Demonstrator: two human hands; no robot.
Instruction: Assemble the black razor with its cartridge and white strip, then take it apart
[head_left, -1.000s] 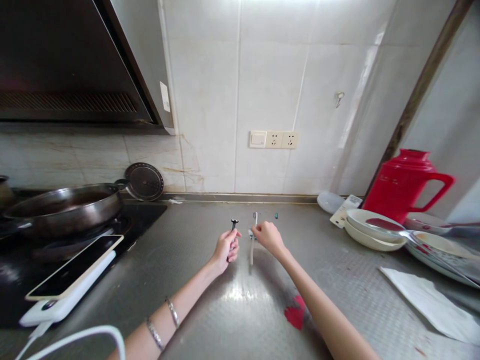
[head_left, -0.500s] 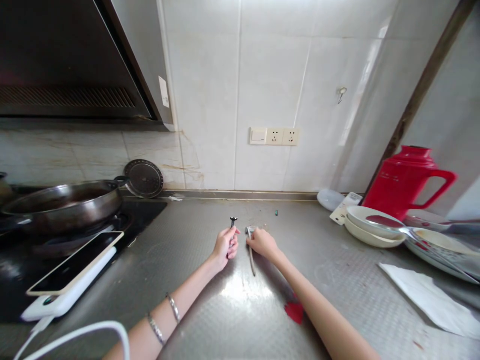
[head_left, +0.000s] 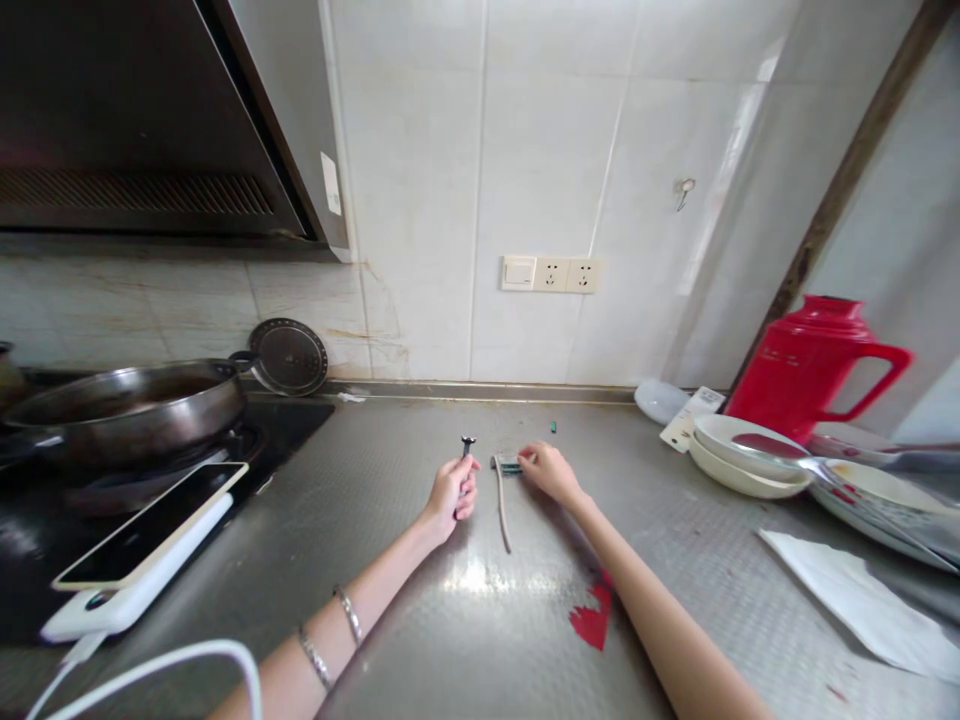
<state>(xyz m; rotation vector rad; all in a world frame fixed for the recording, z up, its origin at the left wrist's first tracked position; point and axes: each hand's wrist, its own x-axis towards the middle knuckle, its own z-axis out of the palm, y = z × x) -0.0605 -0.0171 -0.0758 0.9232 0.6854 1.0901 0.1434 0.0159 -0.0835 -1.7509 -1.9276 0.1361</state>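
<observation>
My left hand [head_left: 452,492] is closed round a dark handle with a short T-shaped head [head_left: 468,443], which looks like a razor handle held upright. To its right, my right hand [head_left: 553,470] has its thumb and fingers pinched at the right end of a small dark green piece [head_left: 511,468] with a clear part behind it, lying on the steel counter. I cannot make out its kind. A thin grey-beige strip [head_left: 503,515] runs toward me from that piece's left end. Farther back lies a tiny green bit [head_left: 553,427].
Left are a steel pan [head_left: 135,405] on the black hob and a phone [head_left: 154,525] on a white power bank with a cable. A red torn piece [head_left: 591,622] lies near my right forearm. Right stand stacked bowls [head_left: 739,475], a red thermos [head_left: 802,370] and white paper [head_left: 847,595].
My right hand has shifted right along the green piece, uncovering more of it and of the strip's upper end. More of the red piece shows. My left hand stays almost still.
</observation>
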